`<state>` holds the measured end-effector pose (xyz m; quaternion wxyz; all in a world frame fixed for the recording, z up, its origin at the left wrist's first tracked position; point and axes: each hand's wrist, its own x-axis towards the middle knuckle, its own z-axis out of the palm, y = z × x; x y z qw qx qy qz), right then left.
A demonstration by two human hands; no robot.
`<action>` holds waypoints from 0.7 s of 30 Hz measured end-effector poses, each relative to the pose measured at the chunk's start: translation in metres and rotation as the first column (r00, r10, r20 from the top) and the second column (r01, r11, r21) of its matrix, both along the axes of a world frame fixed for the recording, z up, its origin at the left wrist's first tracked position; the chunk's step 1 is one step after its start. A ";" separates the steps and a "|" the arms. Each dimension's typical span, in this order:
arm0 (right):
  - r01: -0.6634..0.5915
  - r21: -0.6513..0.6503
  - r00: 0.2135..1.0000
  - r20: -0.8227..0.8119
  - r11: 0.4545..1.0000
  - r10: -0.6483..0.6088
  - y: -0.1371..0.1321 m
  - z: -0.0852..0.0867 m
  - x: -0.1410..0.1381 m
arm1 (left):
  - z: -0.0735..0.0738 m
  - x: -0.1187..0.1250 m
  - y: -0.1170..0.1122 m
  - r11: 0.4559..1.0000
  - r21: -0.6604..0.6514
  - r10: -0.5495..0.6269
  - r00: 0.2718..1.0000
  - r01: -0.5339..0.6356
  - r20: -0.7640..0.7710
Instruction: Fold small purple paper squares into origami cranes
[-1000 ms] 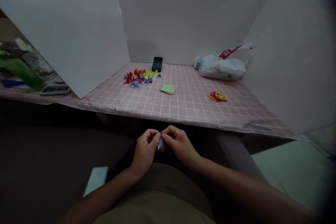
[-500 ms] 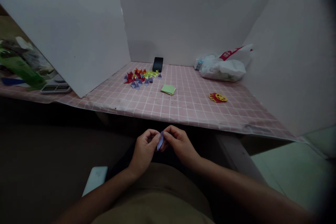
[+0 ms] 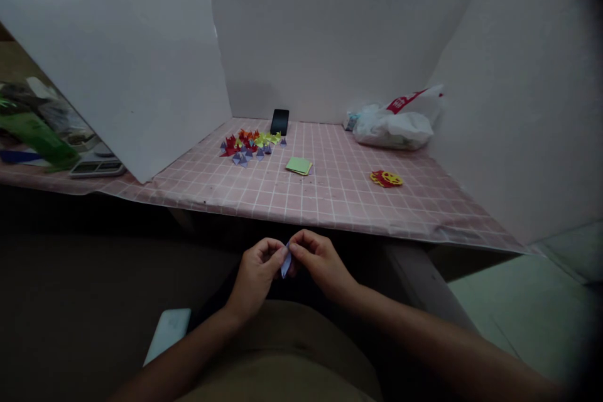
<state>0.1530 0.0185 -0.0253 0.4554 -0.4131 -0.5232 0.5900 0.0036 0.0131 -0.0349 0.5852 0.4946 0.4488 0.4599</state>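
Between my two hands, below the table's front edge, is a small folded piece of purple paper (image 3: 285, 266). My left hand (image 3: 260, 269) pinches its left side between thumb and fingers. On the other side my right hand (image 3: 316, 257) is closed on its upper part, thumb against fingers. The fingers hide much of the folds. Several small folded paper pieces (image 3: 245, 146) in red, orange, yellow and purple lie in a cluster on the table. A small stack of green and yellow paper squares (image 3: 299, 166) lies nearer to me.
On the pink checked tabletop (image 3: 330, 201) are a black phone (image 3: 279, 122), a white plastic bag (image 3: 393, 129) and red and yellow cut-out shapes (image 3: 386, 179). White panels (image 3: 330, 38) enclose it. A kitchen scale (image 3: 97, 167) stands left; a pale device (image 3: 167, 334) lies by my left forearm.
The view has tilted and shifted slightly, so the table sits a little lower and further left. Both hands keep hold of the purple paper, with the right fingers now closer to its top.
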 end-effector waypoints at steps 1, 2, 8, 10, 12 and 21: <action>-0.003 0.003 1.000 0.008 1.000 0.003 0.000 0.001 0.001 | 0.001 0.000 0.000 1.000 -0.006 -0.009 1.000 0.009 -0.004; -0.002 0.005 1.000 0.018 1.000 0.002 0.000 0.002 0.001 | 0.001 -0.001 0.000 1.000 -0.013 -0.016 1.000 0.016 -0.008; -0.001 0.000 1.000 0.018 1.000 0.001 0.000 0.000 0.002 | 0.005 -0.002 0.001 0.996 -0.020 -0.084 0.996 0.084 -0.010; -0.014 -0.002 1.000 -0.005 1.000 0.014 0.001 0.000 0.002 | 0.005 -0.003 0.001 0.996 -0.023 -0.091 0.996 0.091 -0.003; -0.029 -0.010 0.999 -0.027 1.000 0.029 0.001 0.000 0.003 | 0.004 -0.003 0.001 0.995 -0.031 -0.091 0.996 0.091 -0.003; -0.049 0.005 0.999 0.006 0.999 0.049 0.002 0.005 0.005 | 0.005 -0.004 0.001 0.994 -0.036 -0.102 0.995 0.102 -0.010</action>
